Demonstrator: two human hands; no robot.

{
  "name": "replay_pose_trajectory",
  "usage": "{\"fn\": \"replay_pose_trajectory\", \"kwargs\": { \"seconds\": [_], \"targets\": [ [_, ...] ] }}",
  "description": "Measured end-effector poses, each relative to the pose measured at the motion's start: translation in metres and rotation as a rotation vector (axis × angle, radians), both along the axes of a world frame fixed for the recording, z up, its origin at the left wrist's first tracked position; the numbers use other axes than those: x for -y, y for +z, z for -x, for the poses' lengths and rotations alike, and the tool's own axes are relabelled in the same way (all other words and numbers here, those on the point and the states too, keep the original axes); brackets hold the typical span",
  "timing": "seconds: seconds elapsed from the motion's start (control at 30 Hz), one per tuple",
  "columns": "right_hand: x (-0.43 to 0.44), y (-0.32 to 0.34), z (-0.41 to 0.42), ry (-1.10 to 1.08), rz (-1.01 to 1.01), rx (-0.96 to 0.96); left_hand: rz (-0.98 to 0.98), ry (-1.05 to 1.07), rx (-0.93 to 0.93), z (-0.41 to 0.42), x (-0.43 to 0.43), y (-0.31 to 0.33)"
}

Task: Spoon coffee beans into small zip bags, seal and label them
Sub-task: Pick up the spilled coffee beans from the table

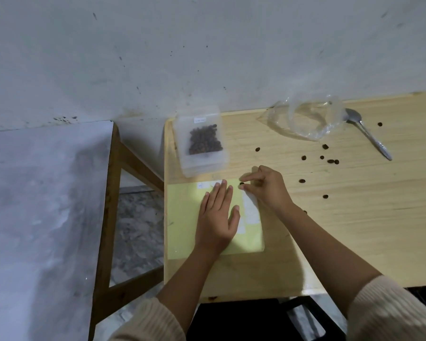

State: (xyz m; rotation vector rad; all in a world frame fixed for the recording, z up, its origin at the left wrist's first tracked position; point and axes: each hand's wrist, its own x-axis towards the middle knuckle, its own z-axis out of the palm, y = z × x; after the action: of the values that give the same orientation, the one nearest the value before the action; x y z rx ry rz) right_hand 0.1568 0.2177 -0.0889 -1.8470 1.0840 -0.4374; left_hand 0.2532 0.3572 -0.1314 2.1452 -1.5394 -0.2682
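A yellow label sheet (182,217) with white stickers lies at the table's near left. My left hand (218,217) presses flat on it with straight fingers. My right hand (263,187) sits at the sheet's top right corner, fingers curled, pinching at a white sticker edge (250,205); a bean lies just by its fingertips. A zip bag of coffee beans (203,141) with a small white label lies on a stack of bags behind the sheet. A metal spoon (368,132) lies at the back right.
A crumpled clear plastic bag (305,119) rests by the wall beside the spoon. Several loose coffee beans (330,161) are scattered over the wooden table (354,217). A second table (47,193) stands to the left across a gap.
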Motion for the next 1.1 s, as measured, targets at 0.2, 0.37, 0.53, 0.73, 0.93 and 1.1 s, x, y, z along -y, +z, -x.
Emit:
{"fn": "replay_pose_trajectory", "kwargs": {
  "seconds": [0.2,0.37,0.53,0.73,0.93,1.1],
  "targets": [
    [0.003,-0.003,-0.004,0.142,0.115,-0.087,-0.013,0.005,-0.012,0.0,0.001,0.002],
    [-0.006,0.014,0.006,-0.126,-0.12,0.028,-0.019,-0.012,-0.005,-0.001,0.0,0.003],
    [-0.004,0.022,0.043,-0.549,-0.568,0.369,-0.04,0.01,0.044,0.0,0.002,0.004],
    [-0.005,0.023,0.101,-0.654,-0.572,0.391,-0.125,0.082,0.126,0.009,0.014,0.01],
    [-0.016,0.012,0.132,-0.32,-0.056,-0.161,-0.161,0.122,0.027,0.03,0.033,0.013],
    [-0.023,-0.005,0.137,-0.351,-0.024,-0.213,-0.194,0.048,-0.005,0.042,0.045,0.014]
  ]
}}
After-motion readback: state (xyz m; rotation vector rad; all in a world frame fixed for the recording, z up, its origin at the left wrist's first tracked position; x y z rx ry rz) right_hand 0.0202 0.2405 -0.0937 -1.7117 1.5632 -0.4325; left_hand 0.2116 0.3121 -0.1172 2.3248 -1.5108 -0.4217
